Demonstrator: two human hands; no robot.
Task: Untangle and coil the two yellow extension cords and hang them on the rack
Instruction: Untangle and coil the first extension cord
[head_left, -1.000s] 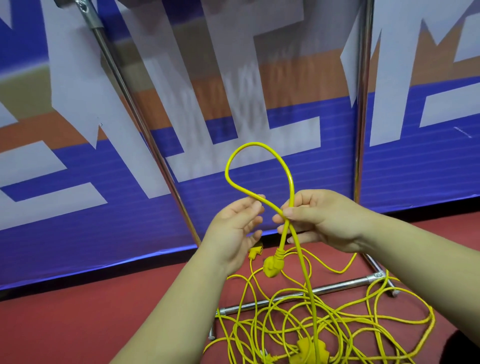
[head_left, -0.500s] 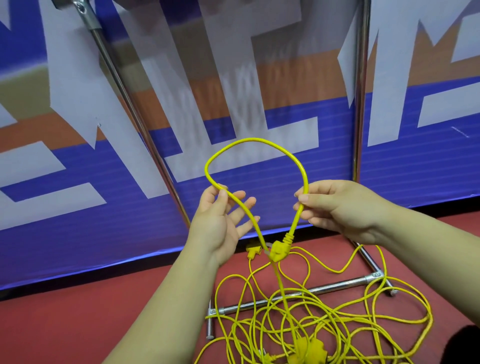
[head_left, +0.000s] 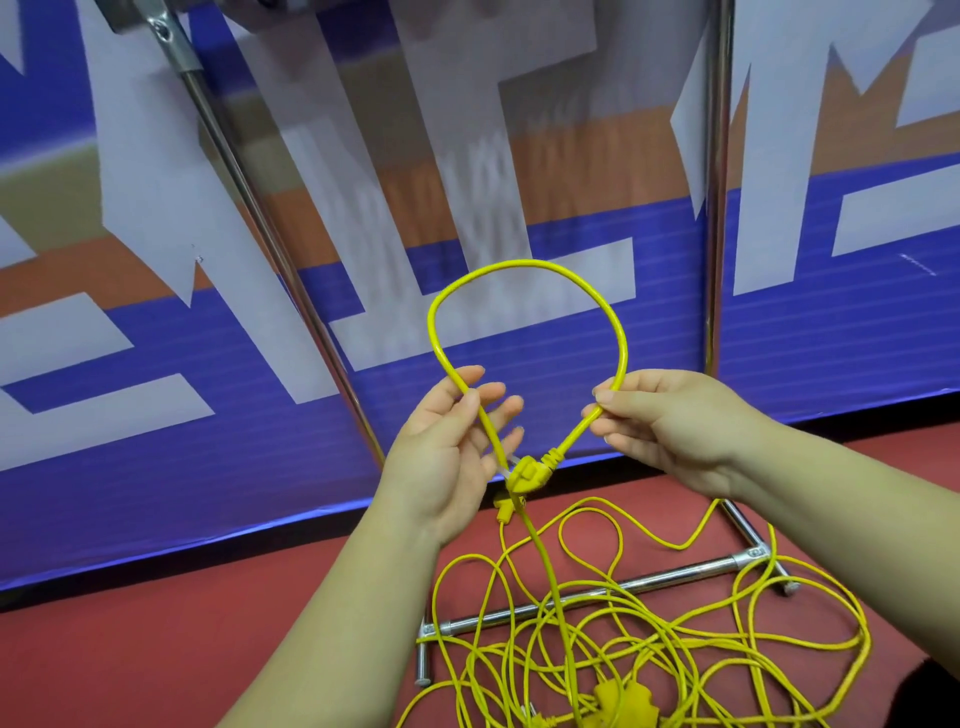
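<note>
A yellow extension cord (head_left: 524, 266) arches in a loop between my hands. My right hand (head_left: 670, 423) pinches it just above its yellow plug (head_left: 529, 474), which hangs below the loop. The cord's other side runs across my left hand (head_left: 452, 441), under the thumb, with the fingers spread. From there it drops into a tangled heap of yellow cord (head_left: 649, 644) on the red floor, with a yellow socket block (head_left: 621, 699) at the bottom. A second small plug (head_left: 504, 506) shows behind the first.
The metal rack has a slanted pole (head_left: 270, 244) on the left, an upright pole (head_left: 719, 197) on the right and a base bar (head_left: 597, 590) lying under the heap. A blue, white and orange banner wall (head_left: 156, 364) stands close behind.
My hands have moved apart, widening the loop from a narrow teardrop to a broad arch. The plug has swung up towards my left palm.
</note>
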